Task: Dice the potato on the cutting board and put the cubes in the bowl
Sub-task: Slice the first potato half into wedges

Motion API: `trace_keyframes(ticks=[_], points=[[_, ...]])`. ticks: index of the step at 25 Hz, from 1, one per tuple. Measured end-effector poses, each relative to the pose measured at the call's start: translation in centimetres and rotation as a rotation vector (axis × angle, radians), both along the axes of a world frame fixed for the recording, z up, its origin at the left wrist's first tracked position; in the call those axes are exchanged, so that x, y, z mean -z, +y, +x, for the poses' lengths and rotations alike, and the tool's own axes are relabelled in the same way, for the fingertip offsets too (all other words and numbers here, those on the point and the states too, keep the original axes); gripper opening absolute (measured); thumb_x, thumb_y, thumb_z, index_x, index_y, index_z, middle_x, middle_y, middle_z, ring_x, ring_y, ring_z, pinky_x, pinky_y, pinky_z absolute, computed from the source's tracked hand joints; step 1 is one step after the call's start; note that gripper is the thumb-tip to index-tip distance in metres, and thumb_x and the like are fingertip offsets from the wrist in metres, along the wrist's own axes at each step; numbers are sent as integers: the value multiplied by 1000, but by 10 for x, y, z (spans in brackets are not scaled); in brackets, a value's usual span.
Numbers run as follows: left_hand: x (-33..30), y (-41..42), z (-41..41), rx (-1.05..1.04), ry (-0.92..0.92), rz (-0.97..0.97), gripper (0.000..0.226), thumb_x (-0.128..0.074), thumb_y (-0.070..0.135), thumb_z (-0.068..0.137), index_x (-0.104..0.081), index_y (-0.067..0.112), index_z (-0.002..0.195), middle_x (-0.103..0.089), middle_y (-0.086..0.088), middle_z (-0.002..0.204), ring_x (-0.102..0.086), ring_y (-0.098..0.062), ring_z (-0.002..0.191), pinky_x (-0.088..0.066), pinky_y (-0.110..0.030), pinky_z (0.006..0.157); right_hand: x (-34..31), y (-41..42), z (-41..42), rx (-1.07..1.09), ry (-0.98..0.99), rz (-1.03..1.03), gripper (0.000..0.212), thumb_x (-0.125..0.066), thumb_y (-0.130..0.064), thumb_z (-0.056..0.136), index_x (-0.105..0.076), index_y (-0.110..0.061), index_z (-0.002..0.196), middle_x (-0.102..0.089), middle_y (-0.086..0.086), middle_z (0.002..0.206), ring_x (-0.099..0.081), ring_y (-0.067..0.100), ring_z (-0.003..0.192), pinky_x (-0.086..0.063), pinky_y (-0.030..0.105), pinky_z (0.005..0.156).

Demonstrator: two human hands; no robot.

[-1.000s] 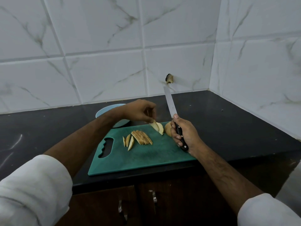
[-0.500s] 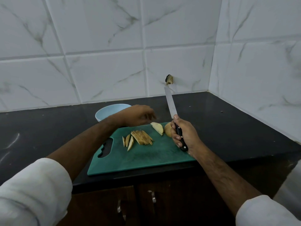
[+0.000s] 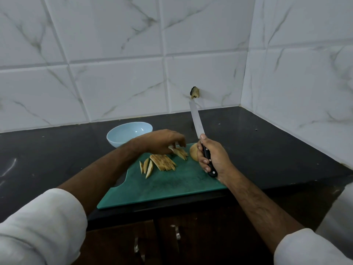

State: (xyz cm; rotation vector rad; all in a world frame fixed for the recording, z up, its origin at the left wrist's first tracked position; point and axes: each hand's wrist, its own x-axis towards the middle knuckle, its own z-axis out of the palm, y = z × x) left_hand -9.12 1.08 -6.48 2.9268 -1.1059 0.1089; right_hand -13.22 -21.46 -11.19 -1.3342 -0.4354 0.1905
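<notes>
**Left hand back on the slices, knife held clear**

I watched the left hand [image 3: 162,141] drop from its hover over the board, where it had been half a second earlier, onto the small fan of potato slices [image 3: 180,153] at the far side of the cutting board [image 3: 168,184]. Its fingertips were touching or lightly pinching the top slice; I couldn't tell which. A second before, it had been lifting a wedge there, so I read this as tidying the pieces for the next cut.

The right hand [image 3: 212,159] had barely moved. It stayed wrapped around the black handle of the knife [image 3: 196,119], blade raised and pointing away toward the wall, off the board. The uncut potato piece [image 3: 193,153] sat just beside that hand, partly hidden by it.

The main strips [image 3: 163,162] and three loose slivers [image 3: 146,167] lay mid-board. The blue bowl [image 3: 129,132] behind the board looked empty, so I judged the dicing far from finished: only strips, no cubes.
</notes>
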Motion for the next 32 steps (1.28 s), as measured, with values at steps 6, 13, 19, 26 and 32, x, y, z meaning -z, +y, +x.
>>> trace_keyframes(ticks=[6,13,19,26,32], points=[[-3,-3,-4,46,20,3,28,-69,6,88,-68,18,113,-59,4,109,-61,-8,93,-55,-30,81,0,0,-1,-1,-2,-1,45,-38,-37,110,-46,-12,74,-34,3,45,-25,14,29,-24,19,32],[-17,26,-21,-104,285,12,60,-49,0,67,-70,22,119,-66,6,118,-60,-8,110,-46,-27,97,3,1,3,-12,-5,7,45,-37,-38,110,-47,-12,74,-33,3,46,-25,14,29,-24,18,31],[-19,28,-29,-109,294,224,63,-71,12,82,-50,20,141,-55,-2,133,-52,-17,121,-40,-26,100,2,1,2,-2,-13,-17,45,-37,-38,110,-46,-12,74,-33,3,46,-24,14,30,-23,19,32],[-12,22,-21,-249,114,265,56,-65,50,88,-53,24,136,-58,4,128,-56,-13,111,-44,-34,95,1,1,0,-5,-7,-11,45,-37,-37,110,-45,-11,75,-33,3,45,-25,14,29,-22,19,31],[-6,22,-18,-247,119,165,66,-65,51,87,-52,18,142,-59,-2,132,-58,-16,112,-44,-27,89,2,1,2,-19,-1,-8,45,-37,-37,110,-46,-12,74,-32,3,46,-24,14,29,-24,18,31]])
